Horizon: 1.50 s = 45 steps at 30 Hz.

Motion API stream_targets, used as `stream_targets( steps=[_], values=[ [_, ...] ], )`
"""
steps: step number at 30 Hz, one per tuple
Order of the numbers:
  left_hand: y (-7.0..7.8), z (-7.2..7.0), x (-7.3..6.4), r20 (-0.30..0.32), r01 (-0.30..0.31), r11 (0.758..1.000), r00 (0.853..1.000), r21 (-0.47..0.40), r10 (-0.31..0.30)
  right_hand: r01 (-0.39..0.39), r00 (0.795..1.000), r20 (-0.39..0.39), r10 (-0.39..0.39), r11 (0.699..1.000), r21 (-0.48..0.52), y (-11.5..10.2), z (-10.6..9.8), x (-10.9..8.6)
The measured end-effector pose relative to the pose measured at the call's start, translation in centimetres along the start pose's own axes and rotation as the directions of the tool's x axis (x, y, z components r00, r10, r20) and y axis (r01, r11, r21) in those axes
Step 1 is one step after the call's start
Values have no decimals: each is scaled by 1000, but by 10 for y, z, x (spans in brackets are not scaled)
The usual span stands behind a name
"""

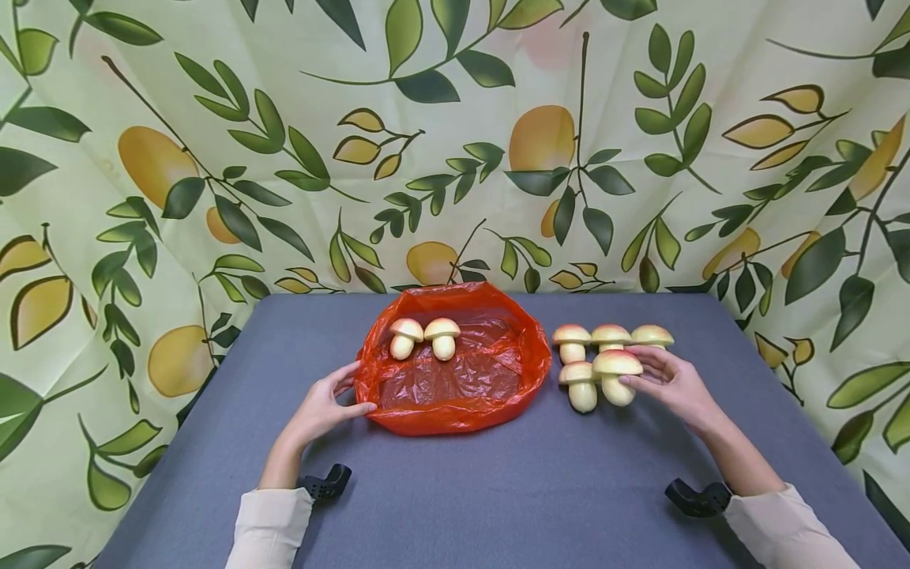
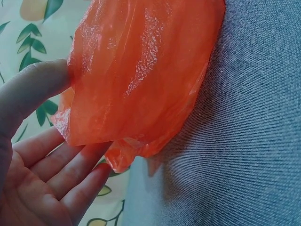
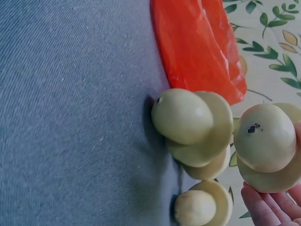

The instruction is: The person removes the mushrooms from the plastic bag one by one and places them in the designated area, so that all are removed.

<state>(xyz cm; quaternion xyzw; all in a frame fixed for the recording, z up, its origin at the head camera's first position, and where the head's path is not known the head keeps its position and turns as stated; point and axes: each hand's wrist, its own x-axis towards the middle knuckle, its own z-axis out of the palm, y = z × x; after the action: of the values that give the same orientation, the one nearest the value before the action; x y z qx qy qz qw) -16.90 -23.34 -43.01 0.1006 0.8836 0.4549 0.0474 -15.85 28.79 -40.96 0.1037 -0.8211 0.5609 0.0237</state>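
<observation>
Beside the left rim of an open red plastic bag (image 1: 455, 419), my left hand (image 1: 332, 407) touches the plastic, thumb and fingers spread apart and fairly straight. Inside the bag, two toy mushrooms (image 1: 402, 338) lie side by side, stems towards me. To the right, my right hand (image 1: 675, 386) grips another mushroom (image 1: 617, 376) between thumb and fingers. In the right wrist view that held mushroom (image 3: 264, 136) is off the table, a dark mark on its stem end. Several more mushrooms (image 1: 580, 386) lie beside the bag; the hand and held mushroom partly cover some.
Everything sits on a grey-blue cloth-covered table (image 1: 498, 498). Behind it and along both sides hangs a leaf-and-fruit patterned curtain (image 1: 455, 158). Black wrist devices (image 1: 327, 484) are worn on both arms, just above the light sleeves.
</observation>
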Motion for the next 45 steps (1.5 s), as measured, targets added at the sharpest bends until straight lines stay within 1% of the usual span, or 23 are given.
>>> stream_targets(
  steps=[7,11,16,23,30,35,42,45],
  values=[
    [-1,0,1,-4,8,1000,1000,-3,-9,-26,1000,-7,26,999,-18,8,-4,0],
    [-1,0,0,1,0,1000,1000,6,0,-50,999,-16,49,998,-42,13,-7,0],
    [-1,0,0,0,-11,1000,1000,10,11,-69,997,-23,68,997,-37,21,-10,0],
    [-2,0,0,-5,-7,1000,1000,12,7,-76,997,-12,75,996,-36,28,-14,0],
    [-1,0,0,-2,-7,1000,1000,9,7,-105,994,-14,104,991,-88,36,-15,0],
    [0,0,0,5,-8,1000,1000,7,8,-115,993,-23,113,988,-103,39,-15,0],
    [0,0,-1,4,-13,1000,1000,-1,13,-153,988,-21,152,978,-140,44,-15,3],
    [0,0,-1,4,-18,1000,1000,-2,18,-157,988,-21,155,977,-145,46,-14,3]
  ],
)
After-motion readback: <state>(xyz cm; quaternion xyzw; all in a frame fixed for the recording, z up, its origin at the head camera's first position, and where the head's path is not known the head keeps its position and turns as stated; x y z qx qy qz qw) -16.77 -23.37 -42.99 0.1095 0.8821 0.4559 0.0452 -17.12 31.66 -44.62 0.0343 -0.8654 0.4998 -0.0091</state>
